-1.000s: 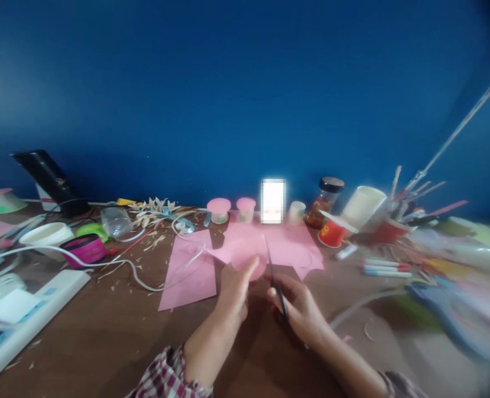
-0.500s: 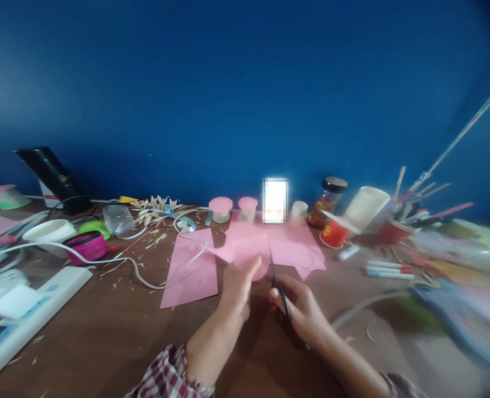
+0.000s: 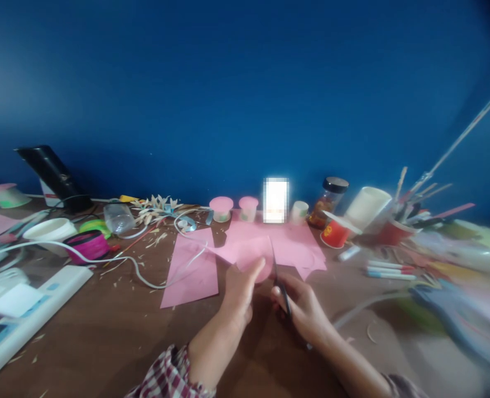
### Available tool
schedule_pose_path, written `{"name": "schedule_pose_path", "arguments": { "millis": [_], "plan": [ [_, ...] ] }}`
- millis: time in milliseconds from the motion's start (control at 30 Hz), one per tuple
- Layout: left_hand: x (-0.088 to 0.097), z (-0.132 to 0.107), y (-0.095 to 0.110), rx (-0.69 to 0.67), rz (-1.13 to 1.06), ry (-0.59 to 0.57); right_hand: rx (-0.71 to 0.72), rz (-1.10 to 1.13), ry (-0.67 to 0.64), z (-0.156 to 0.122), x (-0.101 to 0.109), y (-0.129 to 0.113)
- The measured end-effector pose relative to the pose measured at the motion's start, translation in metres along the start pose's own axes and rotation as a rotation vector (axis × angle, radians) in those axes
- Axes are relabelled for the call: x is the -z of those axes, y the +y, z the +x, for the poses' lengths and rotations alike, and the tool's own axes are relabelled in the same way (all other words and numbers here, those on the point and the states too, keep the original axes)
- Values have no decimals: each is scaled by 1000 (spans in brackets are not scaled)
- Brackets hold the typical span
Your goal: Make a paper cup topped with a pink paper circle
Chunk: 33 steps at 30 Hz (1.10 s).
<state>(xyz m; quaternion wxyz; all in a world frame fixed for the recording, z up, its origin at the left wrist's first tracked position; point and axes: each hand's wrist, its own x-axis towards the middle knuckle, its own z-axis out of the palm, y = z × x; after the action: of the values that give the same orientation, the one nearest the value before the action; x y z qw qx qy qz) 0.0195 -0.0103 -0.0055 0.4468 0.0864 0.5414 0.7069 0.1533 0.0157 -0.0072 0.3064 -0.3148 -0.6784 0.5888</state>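
Observation:
My left hand (image 3: 241, 290) pinches a piece of pink paper (image 3: 251, 255), its thumb lying on top and the other fingers hidden underneath. The paper's lower right edge is curved. In my right hand (image 3: 300, 304) is a pair of dark-handled scissors (image 3: 284, 296), the fingers wrapped round the handles. Their blades point away from me along the right edge of the held paper. More pink paper (image 3: 290, 246) lies on the table just behind, with a cut, pointed corner at its right. A separate pink sheet (image 3: 190, 271) rests to the left of my left hand.
Small cups with pink round tops (image 3: 221, 207) stand by the blue wall, near a glowing blurred panel (image 3: 275, 202). Rightward are a dark-lidded jar (image 3: 333, 193), a red paper cup (image 3: 335, 233) and markers (image 3: 389, 269). A power strip (image 3: 33, 320) and white cable (image 3: 137, 271) lie left.
Both hands have shifted very slightly to the right with the paper and scissors. The scissors remain beside the paper's right edge; the other things stay put.

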Motion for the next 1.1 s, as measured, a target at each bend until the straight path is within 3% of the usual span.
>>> {"name": "schedule_pose_path", "arguments": {
  "millis": [1100],
  "plan": [
    [1,2,-1,-7,9,21,4,-113,60,1,4,-9]
  ]
}}
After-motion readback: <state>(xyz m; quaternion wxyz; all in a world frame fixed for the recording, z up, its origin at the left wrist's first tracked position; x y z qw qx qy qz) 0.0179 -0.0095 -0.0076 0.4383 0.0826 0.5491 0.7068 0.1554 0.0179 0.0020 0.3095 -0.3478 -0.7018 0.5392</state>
